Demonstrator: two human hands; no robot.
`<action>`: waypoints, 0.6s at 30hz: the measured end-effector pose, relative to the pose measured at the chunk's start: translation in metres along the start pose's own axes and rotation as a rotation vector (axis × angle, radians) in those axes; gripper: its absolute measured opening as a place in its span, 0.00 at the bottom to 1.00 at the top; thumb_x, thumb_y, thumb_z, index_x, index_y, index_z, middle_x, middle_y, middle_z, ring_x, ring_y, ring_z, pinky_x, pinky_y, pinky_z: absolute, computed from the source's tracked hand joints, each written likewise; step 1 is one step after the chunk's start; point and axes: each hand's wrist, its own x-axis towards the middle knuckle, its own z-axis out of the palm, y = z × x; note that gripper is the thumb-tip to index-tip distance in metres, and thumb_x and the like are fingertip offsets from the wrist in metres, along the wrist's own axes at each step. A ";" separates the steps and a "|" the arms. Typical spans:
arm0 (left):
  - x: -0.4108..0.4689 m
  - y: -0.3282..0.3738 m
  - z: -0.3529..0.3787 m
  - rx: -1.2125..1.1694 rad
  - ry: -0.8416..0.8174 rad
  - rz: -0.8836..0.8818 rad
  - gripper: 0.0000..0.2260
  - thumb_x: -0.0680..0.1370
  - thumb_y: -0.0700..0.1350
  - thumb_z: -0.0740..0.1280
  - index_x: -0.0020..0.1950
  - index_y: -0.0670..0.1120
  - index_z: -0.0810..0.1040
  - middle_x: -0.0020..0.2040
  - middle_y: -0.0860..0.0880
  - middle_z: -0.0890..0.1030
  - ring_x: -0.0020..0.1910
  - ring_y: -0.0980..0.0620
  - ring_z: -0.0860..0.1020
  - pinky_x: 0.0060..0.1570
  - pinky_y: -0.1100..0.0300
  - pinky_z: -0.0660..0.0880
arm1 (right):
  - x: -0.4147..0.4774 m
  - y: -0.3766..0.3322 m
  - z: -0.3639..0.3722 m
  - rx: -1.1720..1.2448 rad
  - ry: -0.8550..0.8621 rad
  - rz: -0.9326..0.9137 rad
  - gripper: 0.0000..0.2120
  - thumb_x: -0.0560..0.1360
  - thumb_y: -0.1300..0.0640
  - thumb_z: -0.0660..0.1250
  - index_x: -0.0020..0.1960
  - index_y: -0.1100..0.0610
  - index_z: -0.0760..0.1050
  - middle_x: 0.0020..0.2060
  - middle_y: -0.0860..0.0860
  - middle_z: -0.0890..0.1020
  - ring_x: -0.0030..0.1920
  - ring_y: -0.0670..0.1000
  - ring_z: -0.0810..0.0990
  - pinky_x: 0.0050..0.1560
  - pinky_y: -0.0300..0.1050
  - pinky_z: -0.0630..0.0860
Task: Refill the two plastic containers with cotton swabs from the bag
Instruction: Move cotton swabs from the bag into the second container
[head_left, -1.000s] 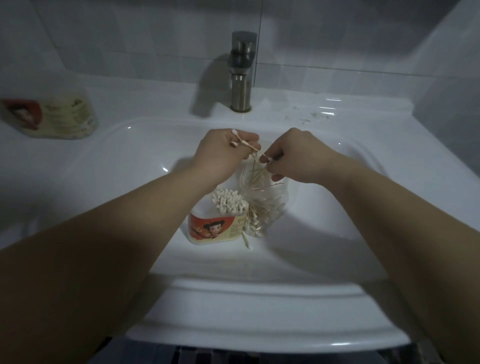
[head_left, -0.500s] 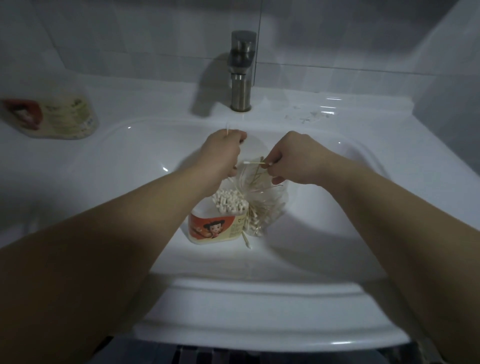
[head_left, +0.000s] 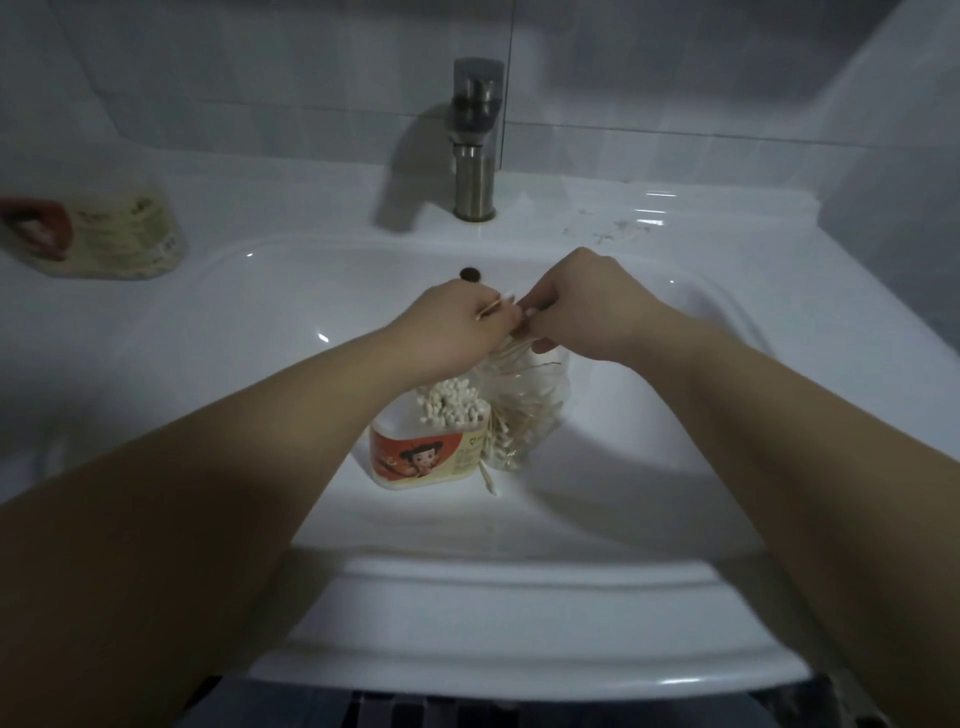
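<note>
The fingers of the left hand (head_left: 454, 332) are curled tight on a small bunch of wooden-stemmed cotton swabs (head_left: 491, 313), whose ends poke out toward the far side. Touching it on the right, the right hand (head_left: 587, 309) has its fingers pinched at the mouth of the clear plastic bag (head_left: 527, 410). I cannot tell whether they hold the film alone or swabs as well.

The bag hangs from that grip into the white ceramic sink (head_left: 675, 415), part full. It leans against the right side of the open plastic container with the orange cartoon label (head_left: 415, 454). This container stands in the basin just on the near side of the hands, with white swab tips (head_left: 452, 402) packed upright in it. One loose swab (head_left: 488, 480) lies at its base. The second labelled plastic container (head_left: 98, 241) sits well apart on the far-left surface, blurred.

The step in hand looks like drawing a bunch from the bag for the sink container, which seems nearly full. Next the left hand must lift the bunch clear of the bag mouth, turn the stems upright and lower them into a gap among the tips.
</note>
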 end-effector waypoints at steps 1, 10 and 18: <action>0.000 0.002 0.000 -0.019 -0.010 -0.008 0.16 0.85 0.50 0.59 0.49 0.42 0.83 0.44 0.42 0.83 0.34 0.49 0.76 0.37 0.55 0.70 | 0.000 0.001 -0.001 0.018 0.011 0.010 0.07 0.76 0.61 0.71 0.46 0.53 0.87 0.33 0.46 0.86 0.34 0.41 0.85 0.25 0.29 0.71; 0.007 -0.003 -0.003 -0.134 0.178 -0.069 0.16 0.82 0.54 0.63 0.52 0.42 0.81 0.48 0.46 0.83 0.46 0.50 0.80 0.45 0.54 0.74 | -0.003 0.002 -0.012 0.142 0.051 -0.040 0.11 0.74 0.67 0.69 0.45 0.52 0.85 0.34 0.39 0.84 0.34 0.43 0.86 0.28 0.27 0.71; 0.007 -0.011 0.005 -0.070 0.043 -0.024 0.19 0.80 0.59 0.67 0.41 0.44 0.79 0.34 0.51 0.76 0.30 0.54 0.72 0.32 0.58 0.66 | -0.005 0.001 -0.013 0.171 0.025 -0.164 0.11 0.73 0.69 0.70 0.41 0.53 0.81 0.35 0.49 0.85 0.34 0.46 0.86 0.40 0.38 0.82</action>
